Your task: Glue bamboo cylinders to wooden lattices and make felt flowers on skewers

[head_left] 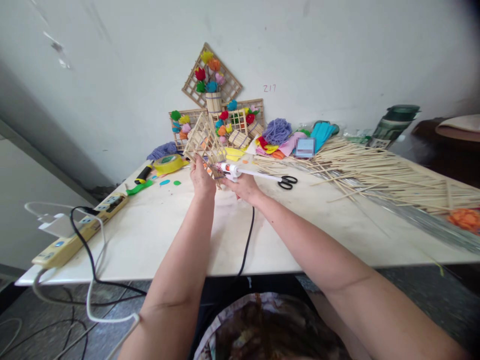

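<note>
Clearly, both hands are occupied above the table (180,250). A small stick lattice (202,137) is pinched at its lower edge by the left hand (203,176), tilted and raised in front of the decorated panels at the back. A white glue gun (231,170) is grasped by the right hand (243,187), just beside the left; how each finger is placed on it cannot be told. The gun is pointed toward the lower part of the lattice, but whether its tip is touching the sticks cannot be made out. A white glue stick (262,174) is seated in the back of the gun, and near its far end black-handled scissors (287,182) are laid on the table. A black cord (249,240) is hung over the front edge below the right wrist

Behind, a diamond-shaped panel (213,75) with coloured flowers is propped against the wall (337,60). To the left, a roll of yellow tape (167,162), a knife (143,175) and a power strip (80,227) are set out; to the right, purple yarn (277,131), blue cloth (321,135) and many loose sticks (375,167) are spread
</note>
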Demonstrator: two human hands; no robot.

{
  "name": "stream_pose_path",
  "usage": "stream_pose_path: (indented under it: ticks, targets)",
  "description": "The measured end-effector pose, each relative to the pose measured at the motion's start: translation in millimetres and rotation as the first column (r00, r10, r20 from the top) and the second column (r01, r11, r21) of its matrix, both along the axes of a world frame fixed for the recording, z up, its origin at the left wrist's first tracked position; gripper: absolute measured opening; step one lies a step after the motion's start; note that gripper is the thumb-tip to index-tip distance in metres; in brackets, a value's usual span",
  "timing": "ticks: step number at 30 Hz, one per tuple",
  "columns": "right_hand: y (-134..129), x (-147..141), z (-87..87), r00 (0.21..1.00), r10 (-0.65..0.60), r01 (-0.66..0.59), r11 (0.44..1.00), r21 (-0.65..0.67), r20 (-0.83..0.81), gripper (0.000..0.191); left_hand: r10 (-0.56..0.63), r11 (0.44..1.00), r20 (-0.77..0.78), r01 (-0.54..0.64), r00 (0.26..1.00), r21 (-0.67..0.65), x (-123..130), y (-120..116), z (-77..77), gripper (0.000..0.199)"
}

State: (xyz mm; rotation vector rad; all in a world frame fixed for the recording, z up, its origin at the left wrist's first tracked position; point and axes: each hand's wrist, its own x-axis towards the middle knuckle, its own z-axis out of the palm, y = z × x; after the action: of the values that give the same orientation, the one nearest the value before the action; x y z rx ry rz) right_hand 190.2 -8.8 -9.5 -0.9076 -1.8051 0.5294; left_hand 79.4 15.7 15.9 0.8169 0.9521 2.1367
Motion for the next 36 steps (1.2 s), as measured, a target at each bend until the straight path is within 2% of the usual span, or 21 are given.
stream_pose_path:
  ticks: [15, 29, 36]
  targets:
    - [1.3, -0.9, -1.4, 1.000, -0.009, 0.009, 1.000, -0.002, 0.014, 0.039, 0.014, 1.000, -0.022, -0.014, 1.000, -0.016, 0.1, -2.1, 0.6, 0.029]
    - [-5.6, 1.4, 5.2, 0.984, -0.139, 0.150, 0.983, -0.101, 0.110, 0.030, 0.015, 0.999, -0.025, -0.016, 1.000, -0.045, -0.9, -3.5, 1.3, 0.031]
    - [-4.5, 1.6, 3.5, 0.995, -0.059, 0.068, 0.992, -0.111, 0.085, 0.036, 0.018, 0.998, 0.018, -0.017, 1.000, -0.064, -0.8, -1.4, 1.3, 0.027]
